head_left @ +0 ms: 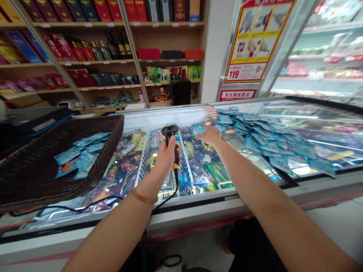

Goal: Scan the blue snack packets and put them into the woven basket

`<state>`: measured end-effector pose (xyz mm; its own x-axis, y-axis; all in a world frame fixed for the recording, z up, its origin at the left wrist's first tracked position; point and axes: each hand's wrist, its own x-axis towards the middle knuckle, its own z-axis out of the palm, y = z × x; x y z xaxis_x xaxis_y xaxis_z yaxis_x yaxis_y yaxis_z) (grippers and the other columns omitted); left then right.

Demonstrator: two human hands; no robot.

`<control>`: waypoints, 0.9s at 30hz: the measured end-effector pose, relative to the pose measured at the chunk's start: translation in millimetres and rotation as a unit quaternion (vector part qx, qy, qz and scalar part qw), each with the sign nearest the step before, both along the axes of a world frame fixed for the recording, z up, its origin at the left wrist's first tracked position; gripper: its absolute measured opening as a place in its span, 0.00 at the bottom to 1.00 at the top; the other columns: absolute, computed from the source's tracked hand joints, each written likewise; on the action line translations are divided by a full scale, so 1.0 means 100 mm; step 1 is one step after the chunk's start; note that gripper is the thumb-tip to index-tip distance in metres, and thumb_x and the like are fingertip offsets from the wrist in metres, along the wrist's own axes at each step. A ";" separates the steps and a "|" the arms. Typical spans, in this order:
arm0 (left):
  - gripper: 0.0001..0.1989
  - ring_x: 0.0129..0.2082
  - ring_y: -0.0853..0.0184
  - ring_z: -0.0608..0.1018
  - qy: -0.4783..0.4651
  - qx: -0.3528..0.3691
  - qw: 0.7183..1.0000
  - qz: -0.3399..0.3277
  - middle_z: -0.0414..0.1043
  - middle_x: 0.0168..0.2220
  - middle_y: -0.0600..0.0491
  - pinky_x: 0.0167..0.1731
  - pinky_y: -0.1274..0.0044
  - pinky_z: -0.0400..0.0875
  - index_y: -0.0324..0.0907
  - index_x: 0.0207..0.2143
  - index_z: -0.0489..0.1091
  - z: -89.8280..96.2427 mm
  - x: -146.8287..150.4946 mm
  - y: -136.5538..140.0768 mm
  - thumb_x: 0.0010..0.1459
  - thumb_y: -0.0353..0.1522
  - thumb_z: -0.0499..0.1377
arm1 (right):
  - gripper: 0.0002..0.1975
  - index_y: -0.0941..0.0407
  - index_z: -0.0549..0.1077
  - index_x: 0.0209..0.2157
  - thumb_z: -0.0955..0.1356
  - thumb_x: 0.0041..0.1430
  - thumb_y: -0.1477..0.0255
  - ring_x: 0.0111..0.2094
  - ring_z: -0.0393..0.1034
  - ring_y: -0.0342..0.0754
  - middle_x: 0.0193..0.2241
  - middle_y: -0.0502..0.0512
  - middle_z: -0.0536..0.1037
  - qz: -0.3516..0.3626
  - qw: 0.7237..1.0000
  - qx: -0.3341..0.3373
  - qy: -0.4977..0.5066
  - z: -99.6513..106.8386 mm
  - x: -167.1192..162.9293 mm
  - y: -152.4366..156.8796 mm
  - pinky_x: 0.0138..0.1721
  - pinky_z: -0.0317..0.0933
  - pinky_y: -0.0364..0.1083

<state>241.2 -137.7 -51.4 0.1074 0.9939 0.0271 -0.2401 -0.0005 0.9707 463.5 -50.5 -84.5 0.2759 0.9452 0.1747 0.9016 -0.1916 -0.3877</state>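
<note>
My left hand (168, 153) is wrapped round the handle of a black barcode scanner (170, 130), held upright over the chest freezer with its cord hanging down past my wrist. My right hand (210, 135) reaches forward over the freezer, its thumb and fingers on a small blue packet (197, 129) that sticks out to the left. Part of that packet is hidden by the hand. Just right of it a large heap of similar blue packets (263, 132) is spread across the glass top. More blue packets (85, 155) lie in a brown woven basket (113, 128) on the left.
Under my hands the freezer (198, 207) holds colourful frozen packs split by white wire dividers (143, 155). A black cord (85, 207) trails along its front edge. Shelves (167, 23) with boxes and bottles stand behind, beside a red and yellow poster (259, 37).
</note>
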 end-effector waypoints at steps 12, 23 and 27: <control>0.25 0.19 0.74 0.70 -0.004 0.046 0.996 -0.070 0.69 0.30 0.56 0.16 0.80 0.64 0.43 0.40 0.63 0.01 0.00 -0.05 0.55 0.52 0.63 | 0.12 0.52 0.70 0.39 0.66 0.58 0.60 0.36 0.71 0.49 0.36 0.52 0.77 0.021 0.865 0.139 0.482 0.08 0.02 0.16 0.36 0.65 0.47; 0.25 0.18 0.76 0.68 0.028 0.088 0.984 -0.151 0.67 0.30 0.58 0.15 0.80 0.62 0.43 0.39 0.61 0.01 0.04 -0.14 0.56 0.52 0.63 | 0.11 0.53 0.74 0.36 0.75 0.51 0.69 0.32 0.76 0.45 0.25 0.46 0.79 0.116 0.720 0.165 0.664 0.33 -0.16 -0.02 0.42 0.69 0.47; 0.24 0.17 0.76 0.68 0.062 0.102 0.979 -0.166 0.68 0.29 0.58 0.15 0.81 0.60 0.43 0.38 0.60 0.00 0.06 -0.16 0.57 0.52 0.62 | 0.10 0.54 0.75 0.35 0.75 0.54 0.65 0.30 0.76 0.44 0.24 0.47 0.78 0.106 0.740 0.162 0.644 0.36 -0.18 -0.03 0.41 0.69 0.46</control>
<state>246.9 -153.8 -51.9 0.4392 0.8788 0.1869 -0.1408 -0.1381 0.9804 445.1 -53.7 -48.2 0.2621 0.9572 0.1229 -0.2589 0.1924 -0.9466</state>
